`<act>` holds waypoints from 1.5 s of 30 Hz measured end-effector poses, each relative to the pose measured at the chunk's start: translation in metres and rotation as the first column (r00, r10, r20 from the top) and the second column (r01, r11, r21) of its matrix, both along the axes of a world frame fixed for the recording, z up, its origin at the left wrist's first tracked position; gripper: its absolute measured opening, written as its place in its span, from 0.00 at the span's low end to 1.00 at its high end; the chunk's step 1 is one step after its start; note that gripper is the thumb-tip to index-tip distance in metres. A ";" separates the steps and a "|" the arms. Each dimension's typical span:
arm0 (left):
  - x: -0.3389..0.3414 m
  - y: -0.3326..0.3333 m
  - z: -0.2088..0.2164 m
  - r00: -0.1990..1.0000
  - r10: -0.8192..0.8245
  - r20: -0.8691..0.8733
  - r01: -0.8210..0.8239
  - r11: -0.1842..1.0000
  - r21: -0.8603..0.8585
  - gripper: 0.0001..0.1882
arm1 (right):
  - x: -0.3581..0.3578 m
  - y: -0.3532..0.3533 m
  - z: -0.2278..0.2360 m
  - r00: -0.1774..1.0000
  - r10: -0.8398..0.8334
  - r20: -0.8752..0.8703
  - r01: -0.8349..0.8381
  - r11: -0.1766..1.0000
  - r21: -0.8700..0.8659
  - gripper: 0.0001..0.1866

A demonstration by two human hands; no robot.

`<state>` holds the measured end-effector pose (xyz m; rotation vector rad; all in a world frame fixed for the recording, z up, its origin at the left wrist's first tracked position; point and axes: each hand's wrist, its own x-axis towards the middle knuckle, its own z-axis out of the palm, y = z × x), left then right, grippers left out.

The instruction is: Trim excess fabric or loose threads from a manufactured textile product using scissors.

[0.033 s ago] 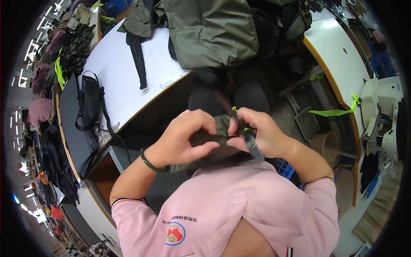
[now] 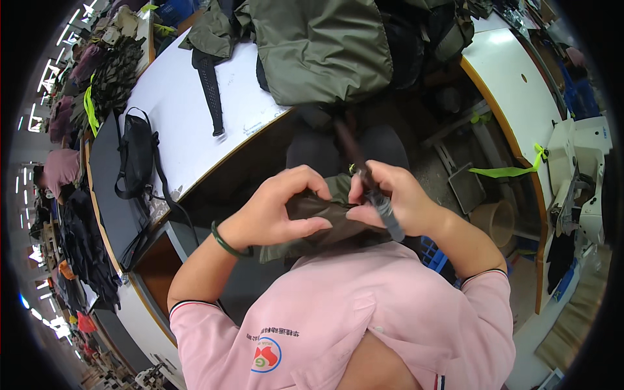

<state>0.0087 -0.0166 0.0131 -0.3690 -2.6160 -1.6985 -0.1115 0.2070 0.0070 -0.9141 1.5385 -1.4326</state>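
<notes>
My left hand [image 2: 276, 207] curves round an olive fabric piece [image 2: 325, 231] in front of my chest. Its thumb lies on the cloth, apart from the index finger; the other fingers are hidden. My right hand [image 2: 400, 198] is closed on a slim, dark brown tool [image 2: 365, 170] with a grey wrapped end [image 2: 385, 211]. Motion blurs the tool's far part, so its exact kind is unclear. The right thumb and index finger are at the cloth's right edge, beside a small yellow-green bit [image 2: 353, 169].
Olive bags or garments [image 2: 318, 52] lie on the white table [image 2: 175, 91] ahead. A black pouch with straps [image 2: 135, 156] rests at the left. At the right are a curved tabletop [image 2: 513, 71], a white sewing machine [image 2: 588, 175] and a bin [image 2: 494, 221].
The brown tool has swung in my right hand, its grey end now lower and farther right. My left hand has hardly moved.
</notes>
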 end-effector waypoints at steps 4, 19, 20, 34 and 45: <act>-0.006 -0.002 -0.012 0.885 -0.154 0.440 -0.043 0.913 0.405 0.15 | -0.007 0.000 -0.004 0.994 0.000 0.106 -0.003 1.000 0.029 0.13; -0.002 0.007 -0.019 0.639 -0.239 0.731 -0.500 0.593 0.631 0.18 | -0.037 0.064 0.008 0.719 0.207 -0.664 0.074 0.927 0.369 0.31; -0.002 0.007 -0.019 0.636 -0.229 0.737 -0.509 0.592 0.624 0.18 | -0.036 0.064 0.006 0.724 0.202 -0.660 0.065 0.932 0.356 0.30; 0.003 0.008 -0.020 0.655 -0.260 0.709 -0.474 0.590 0.653 0.19 | -0.032 0.059 -0.001 0.678 0.214 -0.703 0.036 0.946 0.322 0.28; -0.001 0.012 -0.017 0.643 -0.258 0.721 -0.476 0.604 0.640 0.19 | -0.035 0.057 0.010 0.636 0.195 -0.747 0.052 0.955 0.293 0.28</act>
